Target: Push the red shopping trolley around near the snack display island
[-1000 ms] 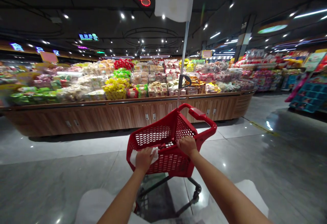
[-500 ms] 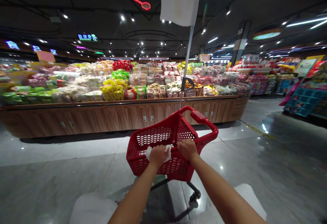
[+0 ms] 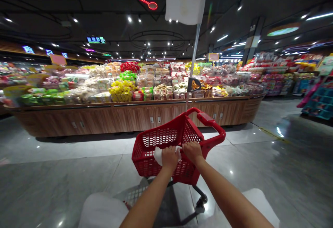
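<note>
A small red plastic shopping cart [image 3: 148,165] stands side-on before me, its basket walls pierced with holes. My left hand [image 3: 170,158] is closed on a crumpled white cloth or tissue [image 3: 158,156], pressed at the basket's near rim. Just to its right, my right hand [image 3: 191,151] is closed over the same rim near the handle end. The red push handle [image 3: 218,136] stays untouched at the right. From the cart's far side rises a pole [image 3: 194,49] with a white flag [image 3: 184,7] on top. Both palms are hidden.
Behind the cart runs a long wood-panelled display counter [image 3: 99,120] heaped with packaged foods [image 3: 121,91]. A blue rack [image 3: 318,99] stands at the right. Glossy grey floor [image 3: 85,172] surrounds the cart. My white-clothed knees [image 3: 102,210] show at the bottom.
My left hand has slid rightward along the rim with the white cloth, closer to my right hand. The view has shifted slightly, so the cart and counter appear further right.
</note>
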Tool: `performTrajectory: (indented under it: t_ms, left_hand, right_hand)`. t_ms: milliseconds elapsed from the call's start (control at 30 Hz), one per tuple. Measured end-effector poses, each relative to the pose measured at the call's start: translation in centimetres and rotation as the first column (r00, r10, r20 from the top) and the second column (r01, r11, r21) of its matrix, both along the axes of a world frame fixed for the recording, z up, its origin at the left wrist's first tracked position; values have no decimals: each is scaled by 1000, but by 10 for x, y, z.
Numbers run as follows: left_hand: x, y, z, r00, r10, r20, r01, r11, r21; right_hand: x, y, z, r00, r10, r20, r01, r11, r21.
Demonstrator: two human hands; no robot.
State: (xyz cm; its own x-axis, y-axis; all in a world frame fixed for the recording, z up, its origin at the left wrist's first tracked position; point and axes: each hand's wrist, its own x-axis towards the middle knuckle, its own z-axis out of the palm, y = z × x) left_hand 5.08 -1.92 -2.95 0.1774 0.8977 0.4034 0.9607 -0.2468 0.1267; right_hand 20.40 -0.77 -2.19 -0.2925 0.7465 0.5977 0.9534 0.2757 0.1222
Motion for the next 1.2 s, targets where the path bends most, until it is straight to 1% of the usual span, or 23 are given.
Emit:
performTrajectory:
  t_ms: [33,67,100,133,200,267,333,400,467,500,533,600,667,700,767,800,833,900,967,1033,1100,1200]
  left_hand:
    - [12,1,1,1000,3,10,-3,1000,3]
    - [18,1,2,1000,-7,9,7,1000,5]
    - [18,1,1,999,-32,-2,32,999,9]
    - [12,1,0,998,-65,-18,65,998,13]
    - [-14,1,-6,992,-114,-52,116,993,22]
    - [-53,-2,-13,992,-103,-77,106,994,37]
    - [-95,-6,-20,994,-45,-95,50,997,52]
    - [-130,-11,-24,995,31,-95,-26,998,53]
    - [-148,-14,-23,992,101,-78,-99,995,28]
    - [-149,-15,-20,989,129,-70,-129,992,-1]
    - [-143,-15,-15,987,143,-68,-146,988,-39]
    - [-113,-11,-3,989,128,-78,-137,982,-126]
    - [-67,-5,9,995,49,-82,-64,980,-189]
    - [-42,-2,14,997,32,-68,-46,978,-203]
    - [1,3,19,999,20,-39,-27,979,-201]
    - [17,4,20,1000,14,-24,-18,981,-191]
    - [27,5,20,1000,-1,-14,-1,984,-180]
    - [30,5,17,999,-44,-12,42,985,-165]
    - [12,4,11,997,-78,-29,72,985,-160]
    - [-19,1,3,997,-68,-49,60,987,-152]
    - [-58,-1,-4,997,-26,-71,17,991,-132]
    - [-117,-5,-13,992,77,-99,-87,991,-101]
  right_hand:
    - [0,-1,1,1000,18,8,-18,1000,-7]
    - [0,-2,1,999,35,13,-35,999,-12]
    - [1,-3,2,999,47,14,-47,999,-13]
    - [3,-3,2,999,50,11,-50,999,-11]
    - [6,-4,3,999,42,3,-42,999,-2]
    - [9,-4,3,1000,30,0,-30,1000,-2]
    - [10,-4,4,1000,21,-1,-21,1000,-11]
    - [9,-2,4,1000,11,-5,-11,1000,-20]
    - [7,0,4,1000,7,-10,-7,1000,-25]
    - [5,2,3,1000,1,-13,-2,1000,-25]
    - [4,3,3,1000,-5,-14,4,1000,-24]
    - [0,6,2,1000,-14,-11,14,1000,-24]
    - [-1,7,3,1000,-19,-13,19,999,-31]
    - [-2,7,4,1000,-13,-14,12,999,-41]
    - [-1,6,7,1000,8,-9,-8,998,-69]
    - [0,4,8,1000,18,-3,-18,996,-84]
    - [2,3,9,1000,28,5,-27,995,-97]
    - [5,0,10,999,36,14,-34,993,-112]
    - [8,-1,10,1000,22,8,-21,994,-105]
    - [10,1,8,1000,-4,-6,3,996,-92]
    - [11,4,7,1000,-23,-17,21,996,-85]
    - [10,7,7,1000,-21,-10,20,997,-79]
